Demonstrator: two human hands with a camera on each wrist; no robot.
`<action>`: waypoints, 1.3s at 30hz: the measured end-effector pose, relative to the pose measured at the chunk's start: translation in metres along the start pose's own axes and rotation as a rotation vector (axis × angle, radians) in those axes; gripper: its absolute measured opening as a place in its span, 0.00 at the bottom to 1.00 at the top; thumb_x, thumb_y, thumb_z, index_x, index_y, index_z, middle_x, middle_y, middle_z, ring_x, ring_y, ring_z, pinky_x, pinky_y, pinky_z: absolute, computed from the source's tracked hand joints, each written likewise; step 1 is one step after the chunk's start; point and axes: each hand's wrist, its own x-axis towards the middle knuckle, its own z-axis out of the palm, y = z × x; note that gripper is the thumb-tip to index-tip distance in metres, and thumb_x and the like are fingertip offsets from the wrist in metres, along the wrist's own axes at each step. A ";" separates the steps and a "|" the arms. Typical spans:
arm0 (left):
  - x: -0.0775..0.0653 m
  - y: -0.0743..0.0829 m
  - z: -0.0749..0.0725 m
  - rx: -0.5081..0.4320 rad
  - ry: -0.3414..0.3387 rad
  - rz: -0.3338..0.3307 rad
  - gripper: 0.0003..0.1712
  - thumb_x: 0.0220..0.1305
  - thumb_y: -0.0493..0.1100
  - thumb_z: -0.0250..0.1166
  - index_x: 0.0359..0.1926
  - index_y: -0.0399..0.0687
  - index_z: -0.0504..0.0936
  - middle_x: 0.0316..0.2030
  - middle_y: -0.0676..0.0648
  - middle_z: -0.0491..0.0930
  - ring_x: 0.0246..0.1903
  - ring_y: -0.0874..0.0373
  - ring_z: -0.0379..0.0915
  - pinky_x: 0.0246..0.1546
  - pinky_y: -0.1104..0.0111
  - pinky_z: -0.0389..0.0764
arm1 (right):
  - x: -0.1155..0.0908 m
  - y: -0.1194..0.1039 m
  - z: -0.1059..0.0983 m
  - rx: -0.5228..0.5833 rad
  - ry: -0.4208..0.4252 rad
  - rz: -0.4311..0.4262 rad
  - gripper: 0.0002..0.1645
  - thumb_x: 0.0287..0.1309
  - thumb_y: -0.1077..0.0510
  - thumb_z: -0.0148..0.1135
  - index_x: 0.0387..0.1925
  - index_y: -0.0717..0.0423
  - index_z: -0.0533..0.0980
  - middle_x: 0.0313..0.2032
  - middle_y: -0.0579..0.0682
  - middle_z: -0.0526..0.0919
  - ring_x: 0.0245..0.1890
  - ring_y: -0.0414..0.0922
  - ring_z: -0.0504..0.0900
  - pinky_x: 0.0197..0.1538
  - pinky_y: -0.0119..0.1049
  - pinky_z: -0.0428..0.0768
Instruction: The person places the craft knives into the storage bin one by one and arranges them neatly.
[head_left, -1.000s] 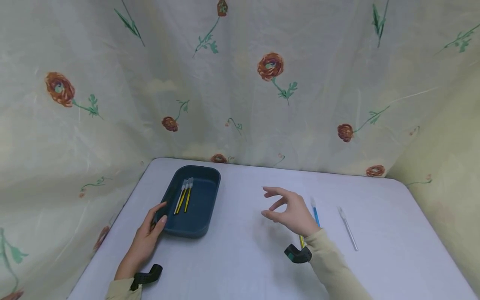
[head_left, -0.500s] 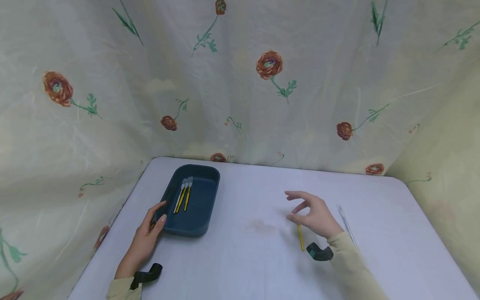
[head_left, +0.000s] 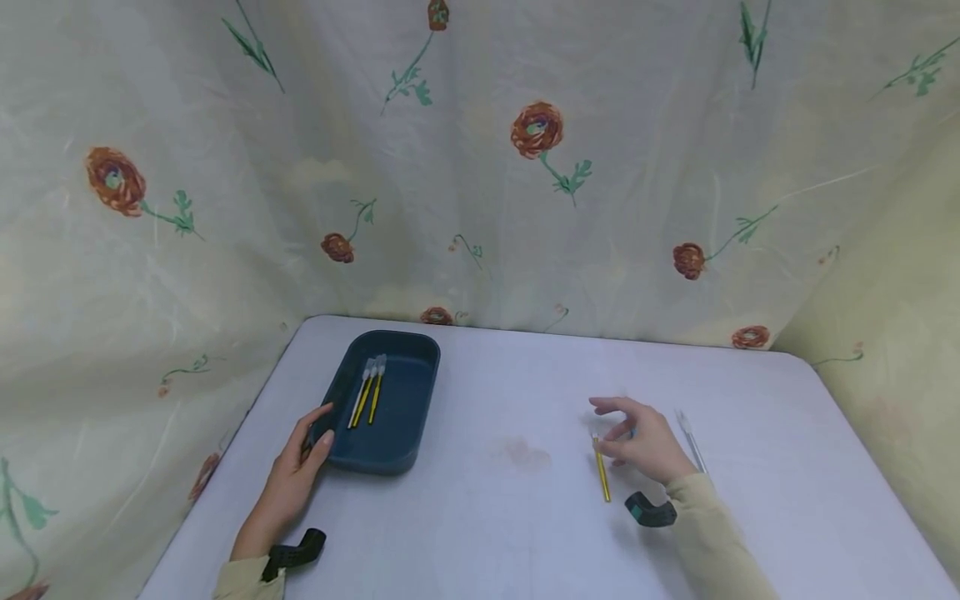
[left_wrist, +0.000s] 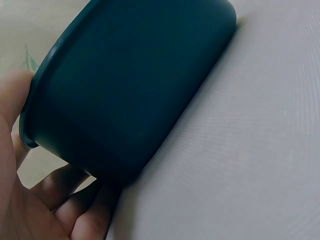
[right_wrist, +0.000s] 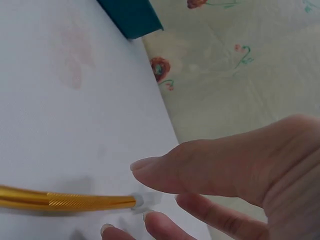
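Observation:
My left hand (head_left: 287, 487) grips the near left corner of a dark teal tray (head_left: 375, 463), thumb on the rim and fingers curled against the outer wall (left_wrist: 125, 90). Inside the tray lie three slim craft knives (head_left: 377, 400) with clear caps, two yellow and one silver. My right hand (head_left: 647, 443) is low over the table at a yellow craft knife (head_left: 603, 479). In the right wrist view, thumb and fingers spread on either side of its clear cap (right_wrist: 146, 201), with a gap showing. A blue craft knife (head_left: 632, 432) is mostly hidden behind the right hand.
A silver craft knife (head_left: 692, 440) with a clear cap lies right of the right hand, partly behind the wrist. The white table (head_left: 495, 533) has a faint reddish stain (head_left: 523, 452) in the middle. Flowered curtain (head_left: 480, 167) hangs along the back and sides.
My right hand has moved right and then down to the yellow craft knife's cap, covering the blue one. The left hand keeps its hold on the tray.

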 end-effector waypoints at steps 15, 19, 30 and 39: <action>0.001 -0.001 0.000 -0.001 -0.004 0.014 0.34 0.89 0.59 0.51 0.86 0.58 0.57 0.87 0.35 0.46 0.84 0.33 0.43 0.80 0.37 0.55 | -0.001 0.011 0.007 -0.117 -0.012 0.045 0.42 0.52 0.70 0.83 0.70 0.63 0.78 0.61 0.64 0.80 0.26 0.46 0.83 0.28 0.38 0.86; 0.000 -0.001 0.000 0.003 -0.002 0.013 0.34 0.90 0.58 0.51 0.86 0.57 0.57 0.87 0.34 0.46 0.84 0.33 0.42 0.80 0.37 0.54 | -0.001 0.011 0.009 -0.125 -0.017 0.057 0.44 0.52 0.69 0.84 0.70 0.64 0.77 0.61 0.64 0.80 0.26 0.46 0.82 0.28 0.38 0.84; 0.001 -0.003 0.000 0.011 0.002 0.013 0.34 0.89 0.59 0.50 0.86 0.57 0.56 0.87 0.35 0.45 0.84 0.32 0.42 0.80 0.36 0.54 | 0.005 0.014 0.012 -0.174 -0.044 0.082 0.43 0.53 0.66 0.85 0.71 0.60 0.79 0.57 0.60 0.80 0.25 0.47 0.81 0.29 0.36 0.83; 0.002 -0.004 -0.001 0.004 -0.001 0.022 0.35 0.89 0.61 0.50 0.86 0.58 0.57 0.87 0.35 0.45 0.84 0.33 0.43 0.80 0.37 0.54 | 0.007 0.018 0.011 -0.178 -0.073 0.084 0.40 0.56 0.67 0.83 0.70 0.59 0.80 0.55 0.59 0.79 0.25 0.47 0.80 0.29 0.37 0.84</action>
